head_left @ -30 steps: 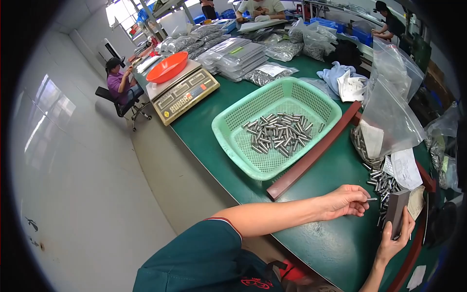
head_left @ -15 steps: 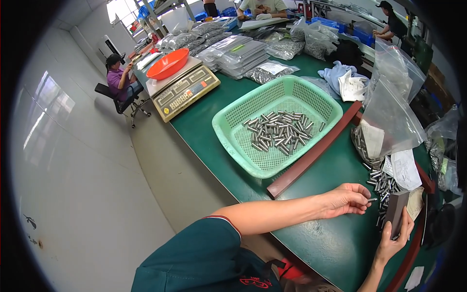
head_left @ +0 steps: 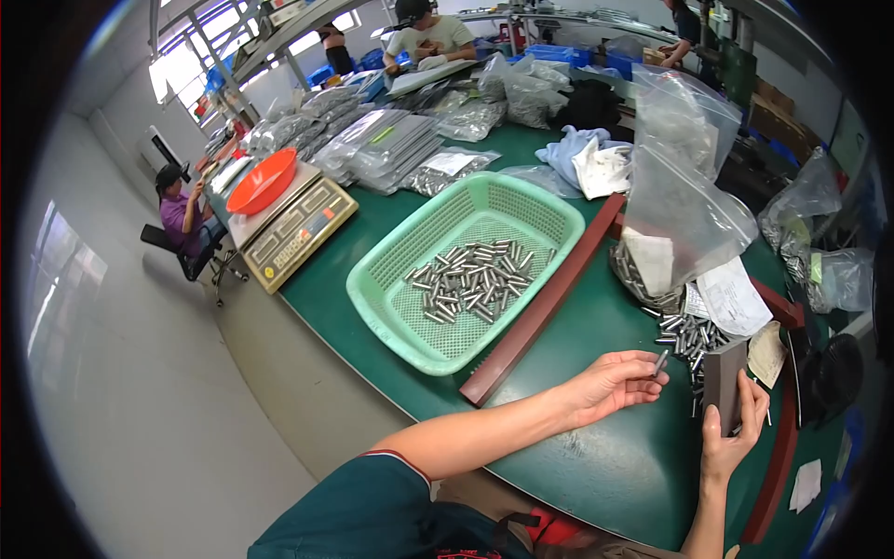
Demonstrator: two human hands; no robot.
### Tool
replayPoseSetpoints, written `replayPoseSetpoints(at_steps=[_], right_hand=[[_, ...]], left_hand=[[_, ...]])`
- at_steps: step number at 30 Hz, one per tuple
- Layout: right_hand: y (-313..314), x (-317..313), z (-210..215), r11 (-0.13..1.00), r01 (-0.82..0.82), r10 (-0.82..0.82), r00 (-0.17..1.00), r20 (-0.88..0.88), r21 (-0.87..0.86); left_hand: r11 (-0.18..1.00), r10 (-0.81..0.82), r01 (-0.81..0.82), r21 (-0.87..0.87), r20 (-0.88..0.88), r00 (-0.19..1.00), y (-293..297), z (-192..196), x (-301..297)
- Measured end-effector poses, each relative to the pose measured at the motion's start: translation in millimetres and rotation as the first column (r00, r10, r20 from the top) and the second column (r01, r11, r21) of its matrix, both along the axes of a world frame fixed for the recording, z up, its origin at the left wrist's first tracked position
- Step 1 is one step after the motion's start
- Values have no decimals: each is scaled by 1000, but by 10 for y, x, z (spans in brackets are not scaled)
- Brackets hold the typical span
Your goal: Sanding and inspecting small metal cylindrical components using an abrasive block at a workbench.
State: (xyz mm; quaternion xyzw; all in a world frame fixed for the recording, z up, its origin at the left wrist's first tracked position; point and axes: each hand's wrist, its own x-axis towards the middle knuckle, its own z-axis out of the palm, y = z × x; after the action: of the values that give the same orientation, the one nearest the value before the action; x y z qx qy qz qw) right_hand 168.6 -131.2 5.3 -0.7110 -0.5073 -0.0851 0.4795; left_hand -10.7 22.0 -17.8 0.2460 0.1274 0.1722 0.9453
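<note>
Pinched between the fingers of my left hand (head_left: 615, 387) is a small metal pin (head_left: 661, 362), tilted upward. My right hand (head_left: 733, 438) grips a dark grey-brown rectangular block (head_left: 722, 387), held upright at the right of the table. Behind the block lies a heap of loose metal pins (head_left: 687, 334), spilling from a clear plastic bag (head_left: 689, 219). A mint-green perforated basket (head_left: 382, 331) stands to the left of my hands, with many similar pins (head_left: 475, 279) piled on its floor.
A reddish-brown bar (head_left: 549, 303) lies along the basket's right side. At the far left stands a weighing scale (head_left: 303, 228) carrying an orange tray (head_left: 263, 182). Filled plastic bags (head_left: 382, 149) and cloths (head_left: 601, 163) lie farther back. Another person (head_left: 430, 42) sits across the table.
The view has shifted, so the scene sits farther left. The pin in my left hand has turned from nearly level to steeply tilted. My right hand still grips the block.
</note>
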Motion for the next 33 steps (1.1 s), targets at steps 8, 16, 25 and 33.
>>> replayPoseSetpoints(at_steps=[8, 16, 25, 33], right_hand=[[9, -16, 43, 999, 12, -12, 1000, 10, 32], [9, -26, 39, 999, 16, -16, 1000, 13, 31], [4, -10, 14, 1000, 7, -8, 1000, 22, 29], [2, -9, 7, 1000, 5, -6, 1000, 15, 22]], left_hand=[[1000, -7, 8, 28, -25, 1000, 14, 27, 1], [999, -26, 27, 46, -31, 999, 26, 20, -11], [998, -30, 31, 56, -27, 999, 15, 15, -2], [998, -34, 36, 54, -30, 999, 19, -7, 2]])
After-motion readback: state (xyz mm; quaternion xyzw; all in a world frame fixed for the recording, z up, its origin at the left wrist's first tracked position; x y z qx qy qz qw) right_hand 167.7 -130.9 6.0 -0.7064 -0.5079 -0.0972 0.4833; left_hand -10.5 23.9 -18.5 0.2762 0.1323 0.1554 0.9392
